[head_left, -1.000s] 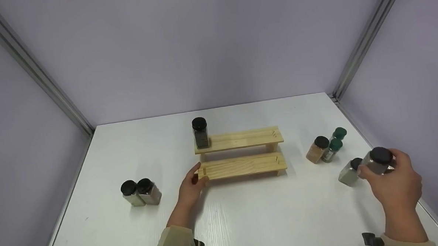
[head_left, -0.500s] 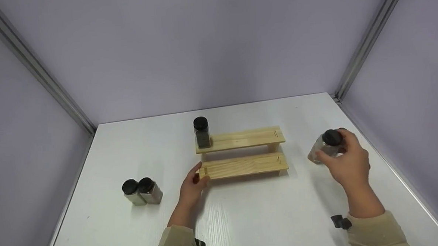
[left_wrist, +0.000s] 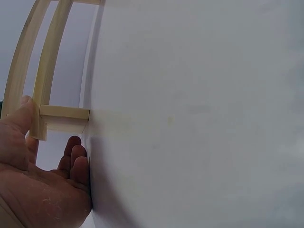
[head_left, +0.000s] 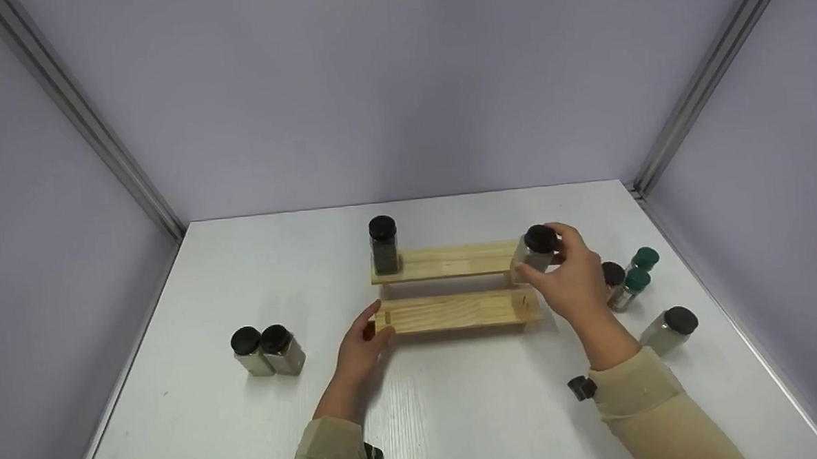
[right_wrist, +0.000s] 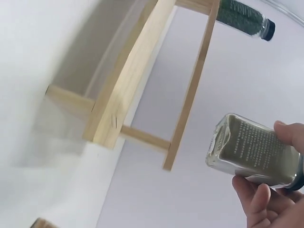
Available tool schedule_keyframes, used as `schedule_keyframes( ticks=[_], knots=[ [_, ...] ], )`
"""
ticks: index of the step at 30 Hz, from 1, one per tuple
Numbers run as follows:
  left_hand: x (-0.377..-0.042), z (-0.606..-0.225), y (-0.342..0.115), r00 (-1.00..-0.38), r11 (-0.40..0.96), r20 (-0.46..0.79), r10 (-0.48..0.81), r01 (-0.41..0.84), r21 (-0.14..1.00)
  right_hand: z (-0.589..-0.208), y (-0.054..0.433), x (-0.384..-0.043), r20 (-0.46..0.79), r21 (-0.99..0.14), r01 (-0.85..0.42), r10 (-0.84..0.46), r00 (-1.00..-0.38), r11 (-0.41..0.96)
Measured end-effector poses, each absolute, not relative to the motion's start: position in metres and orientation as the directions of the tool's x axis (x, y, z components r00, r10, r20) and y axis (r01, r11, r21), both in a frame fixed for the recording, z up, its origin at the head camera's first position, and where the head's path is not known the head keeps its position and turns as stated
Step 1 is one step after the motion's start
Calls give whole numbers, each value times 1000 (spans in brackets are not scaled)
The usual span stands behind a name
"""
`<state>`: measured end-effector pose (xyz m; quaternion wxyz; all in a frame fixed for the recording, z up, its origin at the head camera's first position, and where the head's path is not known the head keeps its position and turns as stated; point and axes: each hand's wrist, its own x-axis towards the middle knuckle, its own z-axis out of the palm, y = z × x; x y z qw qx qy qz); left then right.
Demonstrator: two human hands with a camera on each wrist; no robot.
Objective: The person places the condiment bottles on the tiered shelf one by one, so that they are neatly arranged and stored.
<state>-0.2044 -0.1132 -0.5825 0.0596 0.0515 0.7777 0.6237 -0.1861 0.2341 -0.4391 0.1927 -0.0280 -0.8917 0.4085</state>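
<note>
Right hand point(head_left: 570, 277) brings gripped jar point(head_left: 532, 258) to wooden rack point(head_left: 450, 313).
Carried in from 3 o'clock, it now hangs by the upper shelf's point(head_left: 455, 261) 2 o'clock end, not yet set down; the left hand point(head_left: 360, 343) pinches the rack at 8 o'clock.

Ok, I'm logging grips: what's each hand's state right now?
Left hand: gripping the pale wooden two-tier rack by its left end.
Right hand: holding a clear, square-sided, black-capped jar.
</note>
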Motion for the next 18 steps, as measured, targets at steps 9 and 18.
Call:
schedule_keyframes(
  ticks=[9, 18],
  knots=[
    [-205, -585, -110, -988, 254, -31, 150, 8, 967, -443, 197, -217, 327, -759, -183, 123, -937, 625],
    [-203, -586, -108, -988, 232, -17, 153, 19, 973, -435, 169, -243, 266, -728, -132, 100, -959, 673]
  ],
)
